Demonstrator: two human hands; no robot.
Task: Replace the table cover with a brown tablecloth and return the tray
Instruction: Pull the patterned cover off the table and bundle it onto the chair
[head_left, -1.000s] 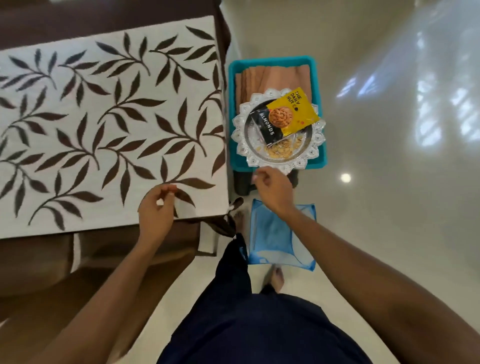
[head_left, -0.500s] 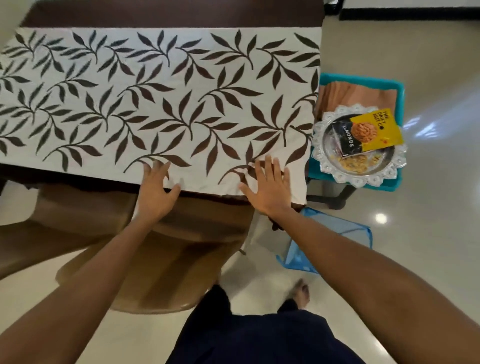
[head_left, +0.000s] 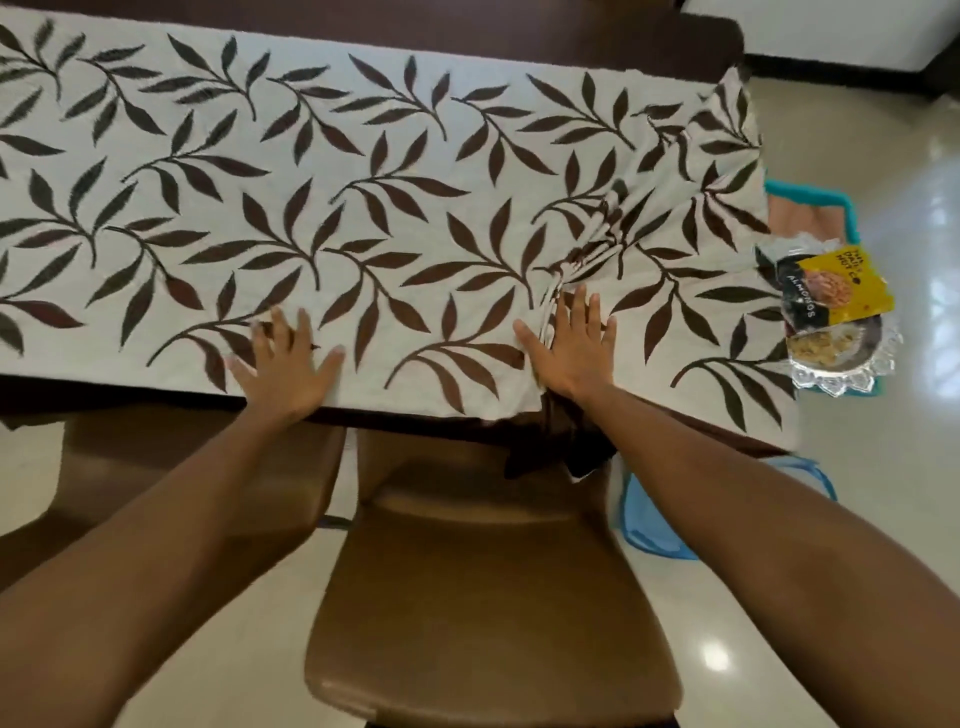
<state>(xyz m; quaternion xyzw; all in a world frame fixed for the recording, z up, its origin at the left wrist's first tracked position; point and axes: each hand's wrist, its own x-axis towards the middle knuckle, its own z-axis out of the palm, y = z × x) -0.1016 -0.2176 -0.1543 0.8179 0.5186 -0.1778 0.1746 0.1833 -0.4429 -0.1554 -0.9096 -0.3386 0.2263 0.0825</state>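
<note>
Since the leaf-printed table cover (head_left: 363, 218) is soft and bunches easily, both open hands, left (head_left: 285, 364) and right (head_left: 571, 348), should probably pinch its near edge.

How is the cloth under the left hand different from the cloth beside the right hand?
1. Under the left hand, the leaf-print cover lies flat and smooth; at the right hand it is gathered into raised folds running up toward the far right corner.
2. The left hand rests at the cover's near edge; the right hand sits slightly further in, against the folds.

Both hands lie open, palms down.
</note>
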